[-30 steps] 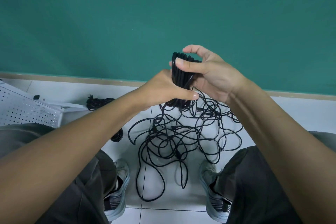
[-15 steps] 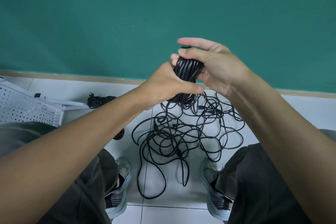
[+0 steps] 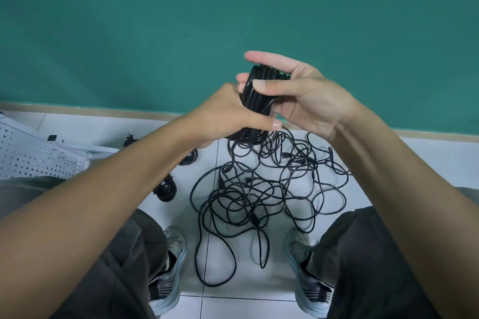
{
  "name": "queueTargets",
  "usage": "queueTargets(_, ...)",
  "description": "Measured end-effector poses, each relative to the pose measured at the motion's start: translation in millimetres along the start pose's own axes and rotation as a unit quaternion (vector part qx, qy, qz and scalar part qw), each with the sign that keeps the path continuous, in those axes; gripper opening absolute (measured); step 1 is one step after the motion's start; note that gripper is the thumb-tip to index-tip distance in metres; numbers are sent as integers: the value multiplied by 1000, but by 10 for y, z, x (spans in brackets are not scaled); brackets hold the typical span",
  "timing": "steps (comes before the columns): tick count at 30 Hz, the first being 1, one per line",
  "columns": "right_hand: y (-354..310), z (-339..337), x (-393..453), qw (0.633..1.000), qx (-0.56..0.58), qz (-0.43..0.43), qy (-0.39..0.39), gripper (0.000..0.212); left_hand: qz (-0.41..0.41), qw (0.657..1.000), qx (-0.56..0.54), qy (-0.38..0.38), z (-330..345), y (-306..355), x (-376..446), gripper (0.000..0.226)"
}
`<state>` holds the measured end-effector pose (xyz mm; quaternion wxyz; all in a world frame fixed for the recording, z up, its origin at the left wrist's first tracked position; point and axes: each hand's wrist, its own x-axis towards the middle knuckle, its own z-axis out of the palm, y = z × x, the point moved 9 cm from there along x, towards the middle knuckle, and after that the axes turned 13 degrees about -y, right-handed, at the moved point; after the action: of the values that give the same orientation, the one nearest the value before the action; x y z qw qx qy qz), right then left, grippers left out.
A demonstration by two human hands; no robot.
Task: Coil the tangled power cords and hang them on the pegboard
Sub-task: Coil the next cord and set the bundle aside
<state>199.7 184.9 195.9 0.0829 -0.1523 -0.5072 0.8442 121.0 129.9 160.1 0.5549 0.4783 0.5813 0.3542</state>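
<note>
Black coil (image 3: pixel 255 90): a fat bundle of cord loops, held up in front of the green wall (image 3: pixel 155 21), clamped between both your hands.
Left hand (image 3: pixel 225 114): wrapped around the lower half of the coil, thumb lying flat across the bottom, so you're gripping it pretty firmly.
Right hand (image 3: pixel 303 96): thumb pressed on the near side of the coil, index finger stretched straight over the top, other fingers behind it. Counts as a pinch grip on the coil.
Tangle (image 3: pixel 264 189): rest of the cords, a loose black mess on the white tile floor (image 3: pixel 440 160) between your shoes (image 3: pixel 168 267), with strands running up into the coil.
Done coils (image 3: pixel 166 189): small black bundles on the floor just left of the tangle, partly hidden by your left arm; can't tell how many.
Pegboard (image 3: pixel 28 155): white, perforated, lying tilted at far left, well apart from the coil. Nothing readable on its pegs from here.
</note>
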Motion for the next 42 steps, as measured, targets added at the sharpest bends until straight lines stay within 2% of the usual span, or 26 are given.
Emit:
queueTargets(6,19,-91,7,997,-12,-13,68,29,43,998,-53,4,173,49,19,26)
queueTargets(9,51,-110,0,997,2,-8,74,24,49,996,-79,-5,280,85,4,25)
queueTargets(14,64,-124,19,997,20,-4,80,25,45,992,-114,18,282,83,-11,45)
queueTargets(21,64,-106,-10,997,-28,61,27,30,27,998,-61,9,291,29,12,31)
queueTargets(25,-27,-98,-39,999,-21,50,3,36,39,997,-57,17,246,90,16,40)
queueTargets(32,-162,-37,-100,1000,11,23,-13,25,61,996,-69,18,254,154,-5,39)
queueTargets(35,-205,-43,-116,999,34,8,-6,28,70,993,-88,23,241,188,-20,31)
queueTargets(38,-221,-36,-121,998,57,-3,7,32,74,990,-114,26,214,236,-26,12)
queueTargets(40,-205,-1,-110,998,62,1,1,37,61,988,-138,26,193,230,-37,12)
queueTargets(42,-186,-60,-114,998,60,-8,27,38,46,986,-157,24,170,219,-47,11)
